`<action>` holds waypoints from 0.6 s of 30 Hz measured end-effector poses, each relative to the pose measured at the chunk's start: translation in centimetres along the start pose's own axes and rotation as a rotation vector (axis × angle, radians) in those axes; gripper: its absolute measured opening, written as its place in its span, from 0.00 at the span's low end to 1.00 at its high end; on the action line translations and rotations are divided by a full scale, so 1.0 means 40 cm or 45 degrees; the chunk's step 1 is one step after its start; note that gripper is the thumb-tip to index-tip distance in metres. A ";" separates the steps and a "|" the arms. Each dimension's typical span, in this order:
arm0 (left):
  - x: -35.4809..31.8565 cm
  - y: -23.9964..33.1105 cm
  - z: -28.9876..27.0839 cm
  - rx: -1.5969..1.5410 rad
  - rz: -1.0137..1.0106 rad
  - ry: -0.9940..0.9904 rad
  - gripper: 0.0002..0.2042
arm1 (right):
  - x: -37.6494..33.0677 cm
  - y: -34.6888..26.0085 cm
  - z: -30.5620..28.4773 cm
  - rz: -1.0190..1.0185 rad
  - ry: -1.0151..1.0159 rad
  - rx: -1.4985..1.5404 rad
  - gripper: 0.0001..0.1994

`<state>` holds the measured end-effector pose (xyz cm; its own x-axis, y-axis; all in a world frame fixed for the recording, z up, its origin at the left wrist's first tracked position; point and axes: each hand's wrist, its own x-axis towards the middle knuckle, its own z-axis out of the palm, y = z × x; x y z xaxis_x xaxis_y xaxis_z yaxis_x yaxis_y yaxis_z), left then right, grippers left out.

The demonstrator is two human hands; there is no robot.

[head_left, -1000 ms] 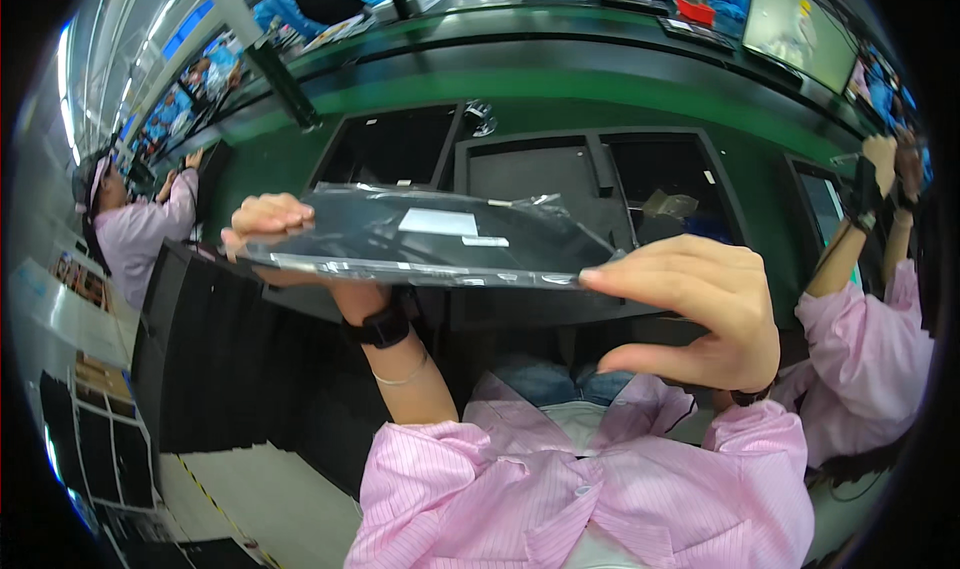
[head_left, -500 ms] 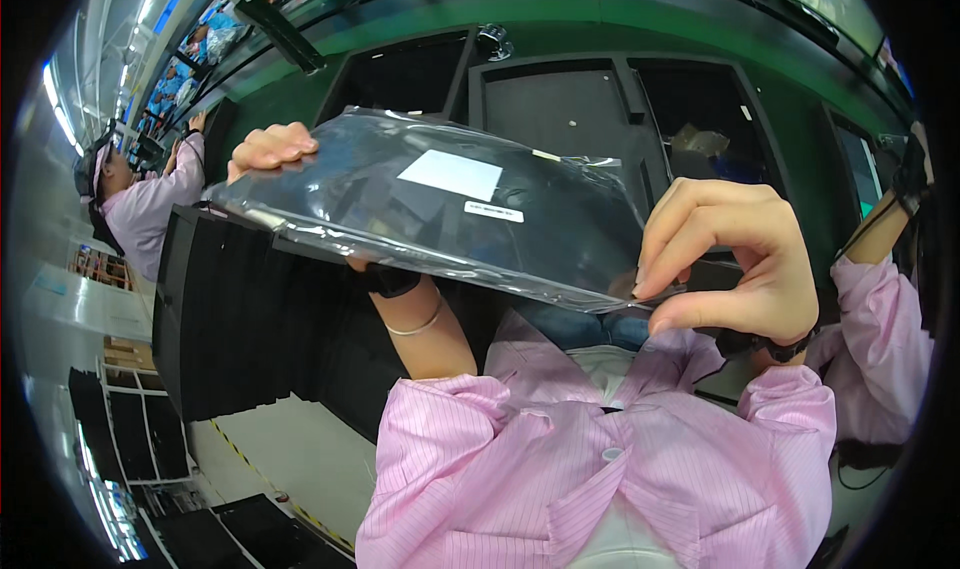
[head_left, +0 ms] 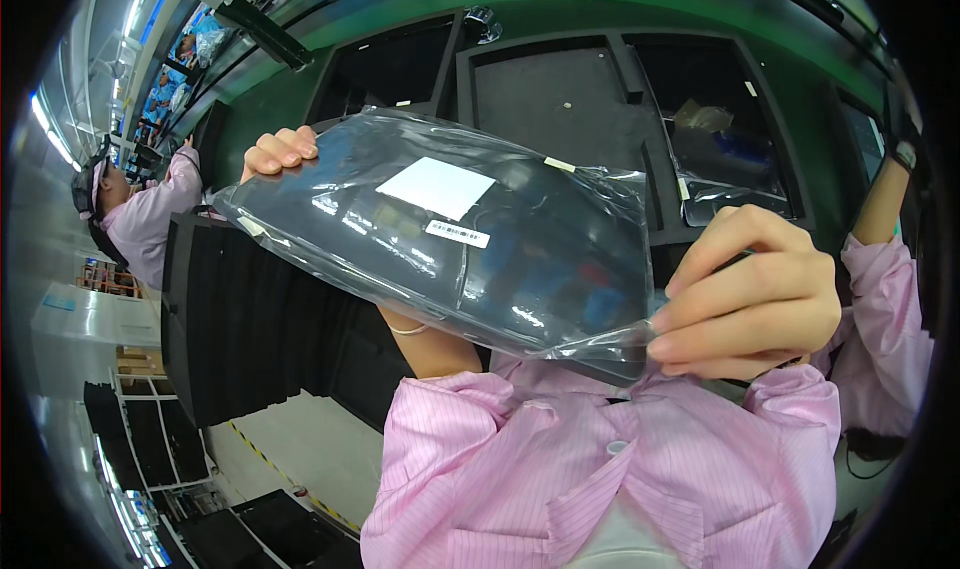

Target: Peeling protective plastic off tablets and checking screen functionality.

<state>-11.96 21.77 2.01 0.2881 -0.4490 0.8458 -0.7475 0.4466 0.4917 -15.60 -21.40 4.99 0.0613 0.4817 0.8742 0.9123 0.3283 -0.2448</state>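
Seen from the head camera, a worker in a pink striped jacket [head_left: 480, 479] holds a bagged panel [head_left: 385, 259], dark, flat and sealed in glossy clear plastic, in both hands above the near side of a green desk [head_left: 540, 4]. The left hand [head_left: 278, 154] grips its far left end, fingers curled over the edge; the right hand [head_left: 755, 294] pinches the plastic at the lower right corner, fingertips closed on the film. The panel slants down toward the right, its broad face turned up to the camera, with a large white label [head_left: 437, 188] and, just below it, a smaller barcode strip [head_left: 458, 234].

Beyond it, three black trays line the desk: a left tray [head_left: 449, 74] with a dark screen inside, a middle tray [head_left: 545, 99] with a grey floor, and a right tray [head_left: 775, 119] bearing another dark sheet and a crumpled clear wrapper [head_left: 705, 117]. A shiny silver object [head_left: 483, 26] sits behind, near the left tray.

At left, a co-worker in pink [head_left: 155, 219] stands beyond a ridged black stack [head_left: 245, 319]; at right, another person's pink sleeve [head_left: 885, 309] enters the scene. Yellow-and-black tape [head_left: 265, 461] crosses the pale floor [head_left: 300, 439].
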 end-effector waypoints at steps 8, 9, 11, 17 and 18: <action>0.016 -0.010 0.005 -0.005 0.045 -0.009 0.13 | -0.005 0.003 0.013 0.067 -0.061 0.049 0.09; 0.016 -0.014 0.006 -0.016 0.049 -0.003 0.13 | -0.006 0.006 0.016 0.075 -0.039 0.096 0.09; 0.018 -0.016 0.007 -0.025 0.050 0.004 0.13 | -0.008 0.009 0.018 0.083 -0.017 0.146 0.08; 0.021 0.001 0.010 0.020 0.013 0.005 0.12 | -0.017 -0.003 0.034 0.151 -0.052 0.107 0.08; 0.021 0.006 0.012 0.029 0.014 0.004 0.12 | -0.018 -0.008 0.036 0.113 -0.048 0.017 0.08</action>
<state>-12.18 21.10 2.74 0.2816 -0.4421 0.8516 -0.7639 0.4337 0.4778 -16.53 -20.66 3.84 0.1260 0.5393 0.8327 0.8986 0.2936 -0.3261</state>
